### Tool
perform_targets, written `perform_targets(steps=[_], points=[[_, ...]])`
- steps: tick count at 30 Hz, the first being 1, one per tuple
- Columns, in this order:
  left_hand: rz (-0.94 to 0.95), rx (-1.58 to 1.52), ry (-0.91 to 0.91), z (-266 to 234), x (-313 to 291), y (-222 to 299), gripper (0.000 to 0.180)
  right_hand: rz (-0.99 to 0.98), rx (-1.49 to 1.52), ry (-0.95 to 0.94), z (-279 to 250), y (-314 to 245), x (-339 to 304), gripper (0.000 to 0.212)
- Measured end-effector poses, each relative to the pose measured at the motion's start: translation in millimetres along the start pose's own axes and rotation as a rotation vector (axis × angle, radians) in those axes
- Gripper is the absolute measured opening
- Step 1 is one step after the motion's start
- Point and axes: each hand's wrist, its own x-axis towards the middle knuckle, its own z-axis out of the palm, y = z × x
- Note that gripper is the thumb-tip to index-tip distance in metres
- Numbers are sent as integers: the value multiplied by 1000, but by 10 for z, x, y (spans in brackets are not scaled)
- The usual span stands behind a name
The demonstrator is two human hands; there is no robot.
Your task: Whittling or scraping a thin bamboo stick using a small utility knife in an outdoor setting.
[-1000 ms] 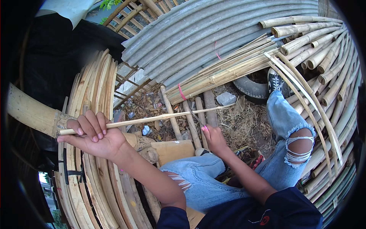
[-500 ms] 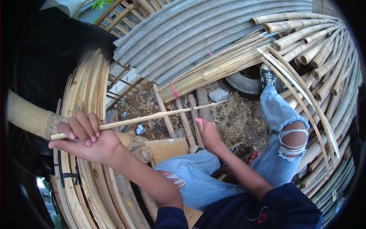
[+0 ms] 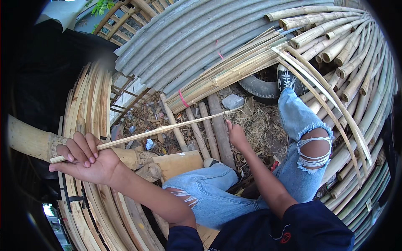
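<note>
My left hand point(image 3: 90, 159) is closed around the near end of a long, thin bamboo strip point(image 3: 167, 128), palm up, with the strip's butt sticking out past the thumb. The strip slants up and to the right over the ground, and its far part is thin with a frayed tip. Below that far part is my right hand point(image 3: 238, 137), closed in a fist. A knife shows in that fist half a second ago; its blade is hard to make out now. The fist is a little apart from the strip.
A thick bamboo pole point(image 3: 29, 138) lies at the left beside stacked split bamboo point(image 3: 92, 98). A tied bundle of strips point(image 3: 222, 79) rests ahead, before a corrugated sheet point(image 3: 180, 46). Bamboo poles point(image 3: 351, 79) fill the right; a tyre point(image 3: 257, 89) lies near my foot.
My right hand has moved right and slightly up, toward the strip's far tip, and the knife blade no longer shows clearly. My left hand keeps its hold. The whole view has shifted slightly.
</note>
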Motion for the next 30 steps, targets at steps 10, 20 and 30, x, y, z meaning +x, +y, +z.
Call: perform_targets(steps=[10,20,30], points=[[-27,-53,-91,-234,107,42,51,-330,256,-125,55,-993,-702,49],[-88,-112,-170,-369,200,80,51,-116,172,-213,-112,-912,-413,58],[-65,-109,-157,-282,233,-56,51,-21,-73,-56,-3,96,260,63]])
